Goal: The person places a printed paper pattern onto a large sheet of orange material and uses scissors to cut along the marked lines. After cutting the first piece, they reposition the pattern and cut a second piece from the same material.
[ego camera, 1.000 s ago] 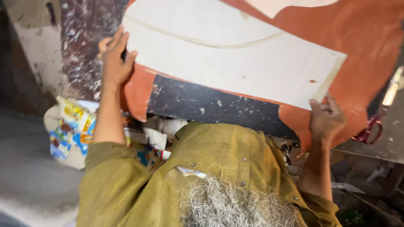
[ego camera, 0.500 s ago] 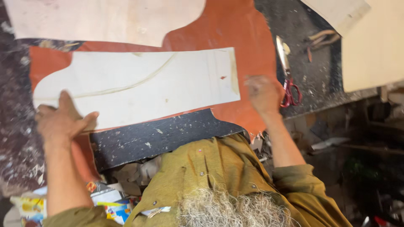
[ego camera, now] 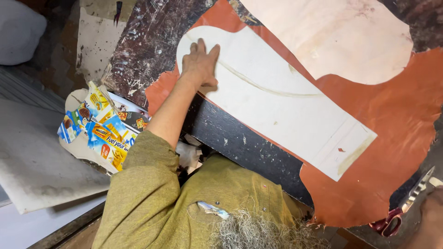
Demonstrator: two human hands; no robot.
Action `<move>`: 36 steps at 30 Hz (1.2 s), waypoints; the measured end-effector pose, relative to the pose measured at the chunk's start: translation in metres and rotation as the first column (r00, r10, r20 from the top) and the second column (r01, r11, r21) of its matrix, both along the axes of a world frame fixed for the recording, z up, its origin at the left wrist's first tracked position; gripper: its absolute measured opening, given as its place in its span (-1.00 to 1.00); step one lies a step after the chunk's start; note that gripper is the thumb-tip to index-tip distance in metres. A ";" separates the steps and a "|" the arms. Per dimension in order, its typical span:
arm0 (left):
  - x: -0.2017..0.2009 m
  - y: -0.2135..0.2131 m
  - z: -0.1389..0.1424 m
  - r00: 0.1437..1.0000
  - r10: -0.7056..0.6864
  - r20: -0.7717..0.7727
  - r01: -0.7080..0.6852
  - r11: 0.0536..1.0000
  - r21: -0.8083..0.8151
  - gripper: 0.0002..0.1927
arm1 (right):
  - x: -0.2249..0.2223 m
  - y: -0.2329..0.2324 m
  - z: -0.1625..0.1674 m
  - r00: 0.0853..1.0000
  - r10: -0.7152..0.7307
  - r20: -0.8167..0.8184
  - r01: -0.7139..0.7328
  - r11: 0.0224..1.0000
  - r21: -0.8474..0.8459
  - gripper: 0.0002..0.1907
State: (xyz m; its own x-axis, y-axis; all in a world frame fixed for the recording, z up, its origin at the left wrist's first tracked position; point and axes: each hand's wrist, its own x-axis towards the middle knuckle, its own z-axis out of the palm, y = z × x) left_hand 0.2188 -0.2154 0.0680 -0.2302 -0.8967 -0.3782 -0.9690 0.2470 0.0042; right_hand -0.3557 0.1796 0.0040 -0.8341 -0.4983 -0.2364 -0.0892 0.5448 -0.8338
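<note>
Left hand (ego camera: 199,62): fingers (ego camera: 201,47) flat, nearly together, pressed on rounded end of white paper pattern (ego camera: 277,99); nothing gripped; forearm extended from olive sleeve (ego camera: 147,193). Pattern flat atop orange leather sheet (ego camera: 392,138) on dark scratched tabletop (ego camera: 147,41). Right hand (ego camera: 431,216): only edge visible at frame corner beyond pattern's squared end; finger spread cannot be told. Red-handled scissors (ego camera: 401,207) just beside it.

Olive-green button shirt (ego camera: 184,203), sleeves pushed up
</note>
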 end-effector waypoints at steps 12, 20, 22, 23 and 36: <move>-0.013 -0.029 0.023 0.941 -0.270 0.205 0.230 0.953 0.198 0.45 | 0.246 -0.272 -0.005 0.842 0.499 0.205 -0.373 0.813 -0.447 -0.76; -0.015 -0.052 -0.014 0.921 -0.320 0.221 0.333 0.943 -0.023 0.24 | 0.371 -0.425 0.001 0.717 0.652 -0.247 -0.697 0.662 -0.276 -0.84; -0.016 -0.057 -0.018 0.880 -0.387 0.275 0.402 0.916 0.000 0.28 | 0.376 -0.440 0.009 0.609 0.660 -0.440 -0.779 0.601 -0.177 -0.87; -0.016 -0.059 -0.018 0.834 -0.446 0.324 0.448 0.891 0.073 0.36 | 0.378 -0.446 0.013 0.538 0.659 -0.526 -0.814 0.569 -0.120 -0.89; -0.022 -0.053 -0.023 0.892 -0.374 0.254 0.416 0.899 -0.138 -0.12 | 0.366 -0.435 0.020 0.375 0.649 -0.662 -0.868 0.497 -0.005 -0.87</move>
State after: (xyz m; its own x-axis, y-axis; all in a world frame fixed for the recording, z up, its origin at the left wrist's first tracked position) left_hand 0.1963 -0.2683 0.0446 -0.5114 -0.8066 -0.2964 -0.7625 0.5850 -0.2764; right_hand 0.0099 -0.2557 0.0236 0.0427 -0.9249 0.3779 -0.7777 -0.2682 -0.5686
